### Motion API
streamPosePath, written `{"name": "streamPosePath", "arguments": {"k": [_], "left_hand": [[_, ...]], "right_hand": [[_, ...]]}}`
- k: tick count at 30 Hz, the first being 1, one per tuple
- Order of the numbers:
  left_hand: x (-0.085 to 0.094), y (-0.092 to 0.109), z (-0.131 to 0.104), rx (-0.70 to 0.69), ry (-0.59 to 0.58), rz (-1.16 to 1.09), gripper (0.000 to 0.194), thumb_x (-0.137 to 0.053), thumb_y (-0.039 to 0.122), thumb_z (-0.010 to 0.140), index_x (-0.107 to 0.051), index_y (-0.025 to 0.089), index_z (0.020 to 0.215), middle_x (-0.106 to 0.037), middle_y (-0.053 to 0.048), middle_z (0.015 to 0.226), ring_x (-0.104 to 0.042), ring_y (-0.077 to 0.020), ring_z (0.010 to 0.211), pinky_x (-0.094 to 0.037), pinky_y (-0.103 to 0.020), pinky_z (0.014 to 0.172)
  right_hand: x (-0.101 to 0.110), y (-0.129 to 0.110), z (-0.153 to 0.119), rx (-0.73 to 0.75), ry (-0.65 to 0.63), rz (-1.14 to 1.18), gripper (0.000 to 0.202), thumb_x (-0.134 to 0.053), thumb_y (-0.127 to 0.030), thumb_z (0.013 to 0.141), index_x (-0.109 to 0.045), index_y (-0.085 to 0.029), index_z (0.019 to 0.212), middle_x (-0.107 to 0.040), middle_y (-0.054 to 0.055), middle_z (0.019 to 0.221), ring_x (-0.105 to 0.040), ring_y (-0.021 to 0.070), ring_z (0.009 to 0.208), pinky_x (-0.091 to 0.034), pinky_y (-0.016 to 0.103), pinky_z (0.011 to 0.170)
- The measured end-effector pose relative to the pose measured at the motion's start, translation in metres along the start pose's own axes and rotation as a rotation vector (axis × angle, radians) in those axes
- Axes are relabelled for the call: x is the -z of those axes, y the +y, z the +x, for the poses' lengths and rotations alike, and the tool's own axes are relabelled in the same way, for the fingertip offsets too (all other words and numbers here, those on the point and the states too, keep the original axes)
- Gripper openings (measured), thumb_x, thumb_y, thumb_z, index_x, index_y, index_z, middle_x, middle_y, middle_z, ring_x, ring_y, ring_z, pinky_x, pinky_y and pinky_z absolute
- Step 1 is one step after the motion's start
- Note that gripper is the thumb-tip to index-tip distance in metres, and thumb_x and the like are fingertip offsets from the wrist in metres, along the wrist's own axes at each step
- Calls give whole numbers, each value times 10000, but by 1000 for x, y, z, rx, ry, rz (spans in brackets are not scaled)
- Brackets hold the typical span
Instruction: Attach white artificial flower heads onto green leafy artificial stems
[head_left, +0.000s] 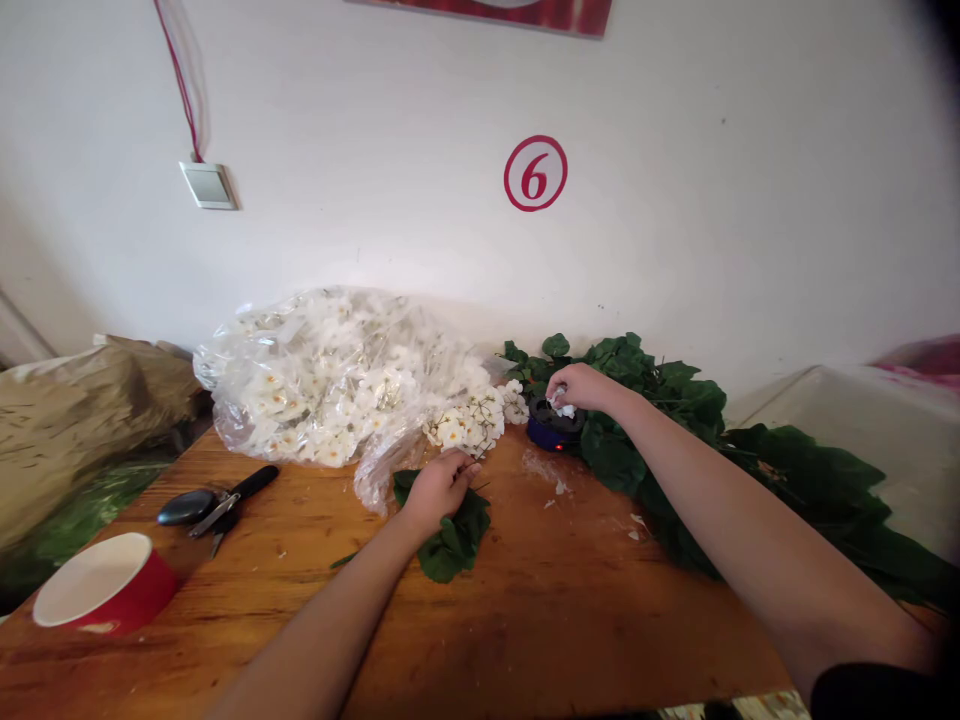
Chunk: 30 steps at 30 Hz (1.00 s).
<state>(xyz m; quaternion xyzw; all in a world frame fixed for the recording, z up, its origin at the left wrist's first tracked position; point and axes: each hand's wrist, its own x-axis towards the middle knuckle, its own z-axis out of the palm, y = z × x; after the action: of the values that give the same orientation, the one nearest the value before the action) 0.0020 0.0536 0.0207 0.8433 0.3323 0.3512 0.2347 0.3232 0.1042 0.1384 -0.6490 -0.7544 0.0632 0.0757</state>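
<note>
My left hand (pixel 441 488) is closed over a sprig of green leaves (pixel 451 548) just above the table, with the leaves showing on both sides of it. My right hand (pixel 583 388) reaches farther out and pinches a small crumpled white piece (pixel 561 404), perhaps a flower; its exact kind is hard to make out. That piece is directly over the dark top of a round blue pot (pixel 553 434) with a lit red lamp on its side. Between my hands, white flowers with yellow centres (pixel 469 425) spill from a clear plastic bag (pixel 330 380).
A heap of green leaves (pixel 645 400) stretches along the right side, under my right forearm. Scissors (pixel 232 505) and a black oval object (pixel 187 507) lie left, near a red paper bowl (pixel 124 590). Plastic scraps (pixel 551 470) litter the wooden table (pixel 540 600). Behind stands a white wall (pixel 375 150).
</note>
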Motion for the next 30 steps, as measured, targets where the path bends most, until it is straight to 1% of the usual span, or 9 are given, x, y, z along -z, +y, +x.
{"name": "streamPosePath", "arguments": {"k": [4, 6, 8, 12, 14, 17, 22, 27, 30], "left_hand": [[0, -1, -2, 8, 57, 12, 332, -444, 368, 945, -583, 163, 725, -583, -43, 783, -545, -158, 779, -421, -264, 746], [0, -2, -2, 25, 63, 35, 352, -451, 382, 942, -589, 163, 704, -588, -41, 753, -550, -158, 758, -418, -267, 736], [0, -1, -3, 37, 47, 47, 359, -460, 387, 939, -595, 163, 693, -598, -35, 716, -557, -156, 732, -414, -266, 722], [1, 2, -4, 58, -14, 36, 324, -501, 381, 919, -630, 167, 714, -641, -24, 716, -576, -144, 707, -409, -247, 691], [2, 4, -4, 68, -33, 48, 304, -521, 380, 907, -644, 168, 726, -651, -23, 723, -577, -140, 697, -406, -241, 677], [2, 4, -5, 72, -41, 74, 291, -527, 372, 902, -654, 168, 738, -655, -27, 731, -576, -141, 696, -403, -240, 670], [2, 4, -5, 55, -43, 107, 291, -518, 362, 902, -649, 171, 726, -642, -24, 713, -574, -142, 696, -391, -238, 652], [2, 5, -6, 63, -51, 130, 281, -522, 361, 895, -657, 179, 729, -648, -17, 709, -567, -134, 670, -372, -233, 628], [1, 5, -7, 82, -44, 151, 284, -526, 372, 889, -660, 186, 722, -642, -11, 691, -559, -130, 649, -350, -233, 608]], "right_hand": [[8, 0, -8, -28, 147, 65, 170, -694, -259, 685, -748, -212, 839, -729, 33, 878, -662, 190, 829, -464, 251, 694], [9, -1, -12, -51, 186, 91, 178, -700, -284, 682, -746, -210, 837, -727, 30, 872, -659, 191, 822, -463, 253, 685], [8, -1, -16, -77, 185, 112, 181, -696, -281, 680, -743, -206, 838, -727, 25, 853, -659, 186, 803, -461, 250, 670], [4, -2, -22, -82, 103, 117, 190, -706, -247, 659, -744, -197, 838, -730, 20, 837, -659, 179, 781, -452, 243, 652], [3, -2, -23, -77, 87, 127, 194, -710, -242, 657, -744, -193, 842, -731, 22, 832, -660, 177, 780, -450, 242, 653], [0, -3, -26, -83, 113, 137, 181, -706, -253, 668, -742, -191, 835, -728, 26, 833, -657, 178, 781, -451, 246, 661], [-4, -9, -34, -154, 185, 196, 222, -708, -291, 675, -741, -195, 873, -719, 33, 838, -651, 179, 755, -453, 250, 640], [-10, -16, -42, -140, 187, 251, 224, -698, -322, 683, -738, -189, 859, -716, 37, 830, -645, 172, 729, -454, 242, 620], [-12, -17, -45, -140, 220, 301, 245, -702, -348, 681, -738, -186, 861, -718, 40, 822, -643, 173, 715, -452, 243, 604]]}}
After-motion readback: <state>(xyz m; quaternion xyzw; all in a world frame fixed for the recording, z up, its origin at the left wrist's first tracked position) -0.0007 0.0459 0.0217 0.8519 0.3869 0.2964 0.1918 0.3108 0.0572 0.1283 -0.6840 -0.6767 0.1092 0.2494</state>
